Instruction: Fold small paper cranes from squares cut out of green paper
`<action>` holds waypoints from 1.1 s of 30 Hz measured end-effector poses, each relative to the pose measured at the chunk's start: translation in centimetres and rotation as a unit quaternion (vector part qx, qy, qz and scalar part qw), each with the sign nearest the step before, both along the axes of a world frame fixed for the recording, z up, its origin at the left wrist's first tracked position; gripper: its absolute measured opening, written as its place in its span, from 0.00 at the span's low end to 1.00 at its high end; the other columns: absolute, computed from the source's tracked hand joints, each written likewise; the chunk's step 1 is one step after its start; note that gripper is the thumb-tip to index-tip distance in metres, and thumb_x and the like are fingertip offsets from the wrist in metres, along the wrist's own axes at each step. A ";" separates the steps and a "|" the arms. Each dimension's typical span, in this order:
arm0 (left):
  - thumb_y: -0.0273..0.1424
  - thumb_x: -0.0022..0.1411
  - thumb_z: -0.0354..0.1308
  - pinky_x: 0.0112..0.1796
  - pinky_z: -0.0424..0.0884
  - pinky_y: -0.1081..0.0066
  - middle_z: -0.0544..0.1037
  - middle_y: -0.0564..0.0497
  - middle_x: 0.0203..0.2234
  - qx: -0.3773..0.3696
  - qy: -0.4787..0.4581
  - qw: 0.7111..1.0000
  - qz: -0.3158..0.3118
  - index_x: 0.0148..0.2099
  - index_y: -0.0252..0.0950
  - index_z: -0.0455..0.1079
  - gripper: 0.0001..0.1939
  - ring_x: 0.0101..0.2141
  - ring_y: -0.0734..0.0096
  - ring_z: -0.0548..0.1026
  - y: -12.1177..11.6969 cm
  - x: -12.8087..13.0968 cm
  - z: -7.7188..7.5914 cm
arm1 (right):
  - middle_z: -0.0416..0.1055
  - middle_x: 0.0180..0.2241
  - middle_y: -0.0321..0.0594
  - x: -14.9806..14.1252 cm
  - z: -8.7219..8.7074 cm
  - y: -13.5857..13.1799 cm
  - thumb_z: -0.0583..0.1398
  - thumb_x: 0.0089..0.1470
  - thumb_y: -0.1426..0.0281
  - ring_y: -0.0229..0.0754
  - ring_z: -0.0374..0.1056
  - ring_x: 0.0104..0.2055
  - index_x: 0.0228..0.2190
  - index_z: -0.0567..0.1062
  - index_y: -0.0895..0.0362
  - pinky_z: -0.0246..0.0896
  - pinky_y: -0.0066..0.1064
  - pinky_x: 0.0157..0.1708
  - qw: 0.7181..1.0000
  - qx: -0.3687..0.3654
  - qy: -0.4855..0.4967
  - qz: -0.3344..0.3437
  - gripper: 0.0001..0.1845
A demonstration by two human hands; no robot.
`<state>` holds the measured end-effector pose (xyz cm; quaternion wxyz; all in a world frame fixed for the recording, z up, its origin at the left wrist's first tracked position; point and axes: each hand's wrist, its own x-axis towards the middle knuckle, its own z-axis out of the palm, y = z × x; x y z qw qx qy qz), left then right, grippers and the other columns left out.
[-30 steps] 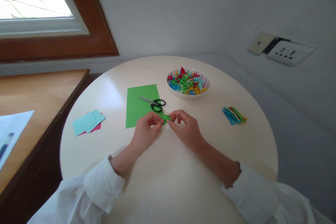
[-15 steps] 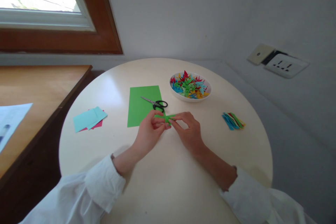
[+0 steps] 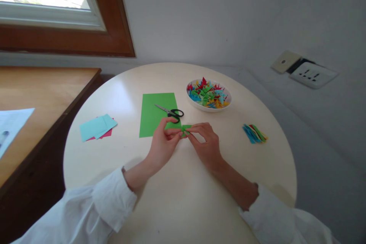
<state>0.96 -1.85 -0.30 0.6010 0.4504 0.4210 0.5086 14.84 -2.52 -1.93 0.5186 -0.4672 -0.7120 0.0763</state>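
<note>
Between my two hands is a small folded piece of green paper (image 3: 185, 127), partly hidden by fingers. My left hand (image 3: 164, 137) pinches its left side with thumb and fingers. At its right side, the thumb and fingertips of my right hand (image 3: 206, 141) are closed on the same paper. Just beyond my left hand lies a larger green sheet (image 3: 151, 114), flat on the table. Scissors (image 3: 171, 113) with black handles rest across that sheet's right edge, blades pointing to the far left.
A white bowl (image 3: 210, 109) of colourful folded paper cranes stands at the back of the round white table (image 3: 183, 198). Folded paper strips (image 3: 254, 133) lie at the right. Light blue paper squares (image 3: 94, 129) overlap red ones at the left. A wooden desk (image 3: 42, 87) adjoins.
The fingers have shifted slightly on the green paper, and its left end is now more covered by my left hand. The whole view has tilted a little.
</note>
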 end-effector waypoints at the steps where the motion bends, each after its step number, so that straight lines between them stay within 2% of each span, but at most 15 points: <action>1: 0.35 0.44 0.67 0.31 0.73 0.74 0.78 0.55 0.23 0.001 0.005 1.000 0.003 0.39 0.38 0.59 0.23 0.28 0.70 0.79 0.0 0.0 0.0 | 0.74 0.29 0.38 0.0 0.0 0.0 0.60 0.49 0.76 0.43 0.68 0.34 0.28 0.75 0.52 0.64 0.39 0.36 1.000 0.000 0.000 0.000 0.06; 6: 0.34 0.44 0.66 0.27 0.70 0.77 0.78 0.54 0.23 0.005 0.015 1.000 0.006 0.38 0.38 0.60 0.21 0.27 0.72 0.77 -0.2 0.0 0.1 | 0.73 0.29 0.39 -0.1 0.0 -0.1 0.60 0.49 0.77 0.42 0.67 0.34 0.28 0.76 0.53 0.65 0.38 0.35 1.000 0.015 0.003 0.003 0.07; 13: 0.33 0.46 0.65 0.28 0.69 0.76 0.78 0.54 0.23 0.018 0.022 0.999 0.020 0.37 0.38 0.60 0.18 0.27 0.71 0.77 -0.1 -0.1 -0.2 | 0.72 0.30 0.39 -0.2 0.0 -0.2 0.59 0.51 0.75 0.42 0.66 0.35 0.30 0.77 0.50 0.65 0.37 0.34 1.000 0.012 0.016 0.012 0.09; 20: 0.31 0.47 0.63 0.30 0.69 0.76 0.77 0.55 0.21 0.029 0.013 0.999 0.023 0.36 0.38 0.60 0.16 0.27 0.73 0.77 -0.1 -0.1 -0.2 | 0.71 0.29 0.39 -0.3 -0.1 -0.1 0.59 0.51 0.76 0.41 0.66 0.34 0.32 0.78 0.50 0.65 0.36 0.33 0.998 0.052 -0.011 0.013 0.10; 28: 0.32 0.46 0.64 0.30 0.70 0.75 0.77 0.54 0.22 0.039 0.020 0.999 0.025 0.36 0.38 0.61 0.16 0.28 0.71 0.77 0.0 -0.2 -0.2 | 0.71 0.29 0.39 -0.2 -0.1 -0.1 0.58 0.52 0.74 0.41 0.66 0.34 0.33 0.78 0.49 0.65 0.36 0.33 0.999 0.039 -0.011 0.010 0.10; 33: 0.32 0.47 0.63 0.30 0.70 0.75 0.76 0.54 0.22 0.054 0.039 0.997 0.026 0.32 0.37 0.63 0.12 0.28 0.73 0.76 0.0 -0.3 0.0 | 0.71 0.29 0.39 -0.3 -0.1 -0.1 0.59 0.52 0.75 0.41 0.66 0.34 0.33 0.78 0.49 0.65 0.36 0.32 0.999 0.050 -0.019 0.000 0.10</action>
